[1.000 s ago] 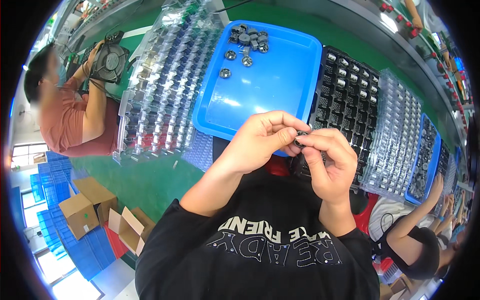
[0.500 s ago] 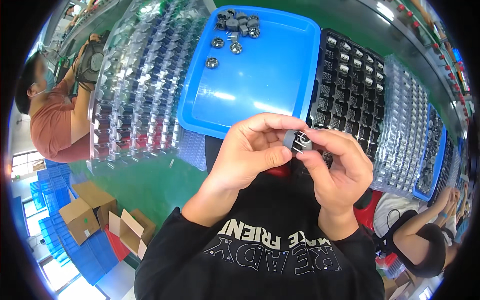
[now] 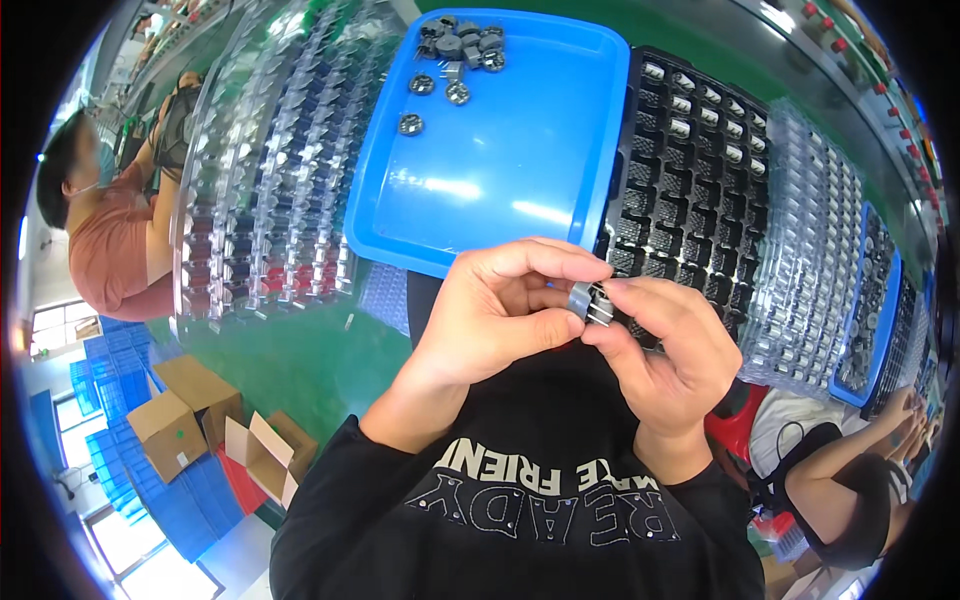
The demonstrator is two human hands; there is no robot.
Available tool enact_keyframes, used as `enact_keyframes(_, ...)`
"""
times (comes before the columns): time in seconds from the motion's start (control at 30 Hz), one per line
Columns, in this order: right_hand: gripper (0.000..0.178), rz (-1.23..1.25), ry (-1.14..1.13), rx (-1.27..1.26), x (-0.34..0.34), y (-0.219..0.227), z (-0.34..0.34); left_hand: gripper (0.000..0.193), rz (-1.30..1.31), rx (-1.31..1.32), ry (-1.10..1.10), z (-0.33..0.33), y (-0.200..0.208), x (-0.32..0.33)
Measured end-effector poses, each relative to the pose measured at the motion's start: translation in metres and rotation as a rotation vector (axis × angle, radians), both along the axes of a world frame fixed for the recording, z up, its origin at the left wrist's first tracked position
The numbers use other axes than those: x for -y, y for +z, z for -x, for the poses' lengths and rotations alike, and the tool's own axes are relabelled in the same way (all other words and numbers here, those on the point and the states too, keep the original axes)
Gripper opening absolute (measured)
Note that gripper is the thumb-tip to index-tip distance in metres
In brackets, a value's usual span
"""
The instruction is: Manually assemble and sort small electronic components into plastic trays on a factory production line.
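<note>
A small grey round part with metal pins is held between my two hands just past the near edge of the blue tray. My left hand pinches its grey side between thumb and fingertips. On the pin side, my right hand has its thumb and forefinger closed on the part. Fingers cover some of it. In the far left corner of the blue tray lies a cluster of similar grey parts, with several more lying loose nearby. To the right stands a black compartment tray, with light metallic pieces in its far pockets.
Stacked clear plastic trays stand left of the blue tray, and more clear trays lie at the right. Beyond is another blue tray of parts. Cardboard boxes sit lower left. Other people work at both sides.
The part has turned slightly between my fingers, and its pins now point more down and right. My hands have dipped a little. The view has shifted slightly.
</note>
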State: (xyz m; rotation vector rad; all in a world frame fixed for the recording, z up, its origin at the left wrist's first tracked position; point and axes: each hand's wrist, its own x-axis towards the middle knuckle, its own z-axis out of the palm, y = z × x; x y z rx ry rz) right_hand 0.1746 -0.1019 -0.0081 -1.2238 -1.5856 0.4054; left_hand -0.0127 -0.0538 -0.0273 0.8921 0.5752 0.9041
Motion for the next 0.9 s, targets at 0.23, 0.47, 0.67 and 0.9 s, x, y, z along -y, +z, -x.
enact_keyframes(0.23, 0.033, 0.017, 0.001, 0.024, -0.028, 0.017, -0.027, 0.041, 0.092, -0.105, -0.097, -0.02, 0.021, -0.037)
enact_keyframes(0.47, 0.03, -0.067, -0.031, 0.063, -0.03, 0.045, -0.026, 0.044, 0.062, -0.102, -0.086, -0.023, 0.053, -0.042)
enact_keyframes(0.67, 0.029, -0.048, -0.077, 0.042, -0.009, 0.032, -0.028, 0.041, -0.131, -0.099, -0.137, -0.029, 0.027, -0.033)
enact_keyframes(0.9, 0.024, 0.117, -0.041, -0.251, 0.008, 0.009, -0.022, 0.036, -0.398, -0.213, 0.03, -0.024, 0.007, 0.002)
